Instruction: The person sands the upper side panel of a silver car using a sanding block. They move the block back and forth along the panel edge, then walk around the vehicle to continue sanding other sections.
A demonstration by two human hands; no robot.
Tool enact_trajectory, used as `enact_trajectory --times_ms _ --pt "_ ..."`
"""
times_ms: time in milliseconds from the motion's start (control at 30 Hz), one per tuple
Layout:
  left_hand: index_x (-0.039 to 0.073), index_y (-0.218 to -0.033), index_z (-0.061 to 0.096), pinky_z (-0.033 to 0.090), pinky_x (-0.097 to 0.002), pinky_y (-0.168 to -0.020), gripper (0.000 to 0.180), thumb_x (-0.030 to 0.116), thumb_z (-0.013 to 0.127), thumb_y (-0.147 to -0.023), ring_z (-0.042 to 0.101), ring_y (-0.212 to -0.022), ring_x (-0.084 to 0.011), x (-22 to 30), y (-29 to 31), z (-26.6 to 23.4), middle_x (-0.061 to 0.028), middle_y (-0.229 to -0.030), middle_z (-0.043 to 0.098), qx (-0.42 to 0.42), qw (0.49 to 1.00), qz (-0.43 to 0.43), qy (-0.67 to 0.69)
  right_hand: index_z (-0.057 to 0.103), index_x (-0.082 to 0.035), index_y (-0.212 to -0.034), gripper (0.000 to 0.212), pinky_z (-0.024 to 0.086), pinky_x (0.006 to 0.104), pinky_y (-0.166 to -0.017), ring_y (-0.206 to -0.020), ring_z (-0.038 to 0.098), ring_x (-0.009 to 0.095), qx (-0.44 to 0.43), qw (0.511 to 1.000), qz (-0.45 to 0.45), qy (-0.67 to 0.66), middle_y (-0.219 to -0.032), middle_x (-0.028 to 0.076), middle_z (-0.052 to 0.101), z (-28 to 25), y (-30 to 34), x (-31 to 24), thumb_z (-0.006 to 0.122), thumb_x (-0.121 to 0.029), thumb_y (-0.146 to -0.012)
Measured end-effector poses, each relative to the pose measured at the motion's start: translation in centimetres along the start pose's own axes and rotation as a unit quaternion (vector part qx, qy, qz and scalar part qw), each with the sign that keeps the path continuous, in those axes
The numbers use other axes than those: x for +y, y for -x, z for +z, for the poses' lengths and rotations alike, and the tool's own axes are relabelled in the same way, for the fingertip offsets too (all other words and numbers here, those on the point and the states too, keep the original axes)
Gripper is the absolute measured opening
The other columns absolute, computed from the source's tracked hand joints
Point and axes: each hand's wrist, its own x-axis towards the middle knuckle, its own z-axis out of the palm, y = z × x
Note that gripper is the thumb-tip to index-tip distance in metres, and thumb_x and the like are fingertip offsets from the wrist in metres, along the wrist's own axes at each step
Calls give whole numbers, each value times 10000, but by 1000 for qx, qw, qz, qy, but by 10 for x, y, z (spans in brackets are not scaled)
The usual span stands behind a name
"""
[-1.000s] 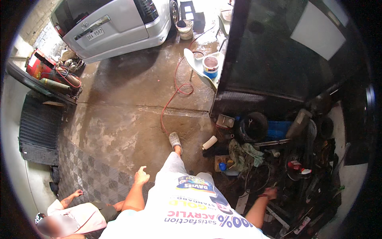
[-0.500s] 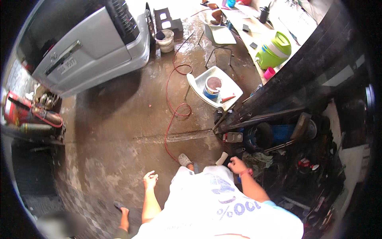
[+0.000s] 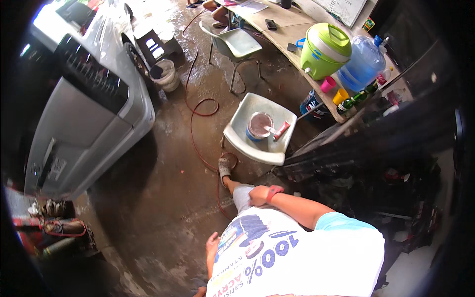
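Note:
My left hand [image 3: 213,244] hangs beside my white shirt, fingers loosely apart, and I see nothing in it. Across the front of my shorts lies my right hand [image 3: 258,196], a red band on its wrist; its fingers are turned away from view. Ahead of me stands a pale plastic chair [image 3: 236,137]. On its seat sit a tub [image 3: 259,125] of brownish paste and a red tube [image 3: 281,130], with a light-coloured strip lying from the tub's rim towards the tube. Neither hand touches these.
A silver vehicle [image 3: 94,133] stands at the left, near a white bucket [image 3: 165,75]. A red hose [image 3: 193,133] winds over the wet floor. At the right, a long table [image 3: 277,34] bears a green drink cooler [image 3: 325,52], cups and bottles. Another chair [image 3: 237,42] stands farther off.
I have stepped forward and turned; the chair with the tub is nearer. My right hand has moved inward across my shorts, and the vehicle sits farther left in view.

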Motion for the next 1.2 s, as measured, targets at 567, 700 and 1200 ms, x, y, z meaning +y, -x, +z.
enact_trajectory --times_ms 567,700,1200 --pt "135 -1614 538 538 -250 -832 508 331 624 -1153 597 -869 -76 462 -209 -19 13 -991 637 59 994 -62 -70 634 -57 -1397 456 552 532 -1017 -1214 702 413 315 923 -170 -140 -1293 184 742 -493 -205 -65 710 -333 -1042" --pt "83 -1609 552 508 -320 -1029 549 385 606 -1154 620 -1184 -167 519 -333 -49 -67 -1309 663 -5 980 -59 -189 623 -39 -1425 494 538 527 -1069 -1267 676 431 332 918 -100 -192 -1351 213 718 -508 -249 -19 685 -361 -1055" --pt "89 -1718 366 540 -401 -1100 717 491 566 -1159 653 -1318 -225 961 -584 88 -134 -1531 645 -207 913 27 -350 656 -20 -1395 482 602 435 -973 -1090 780 328 405 793 151 -430 -1220 196 789 -644 -314 -4 753 -270 -995"
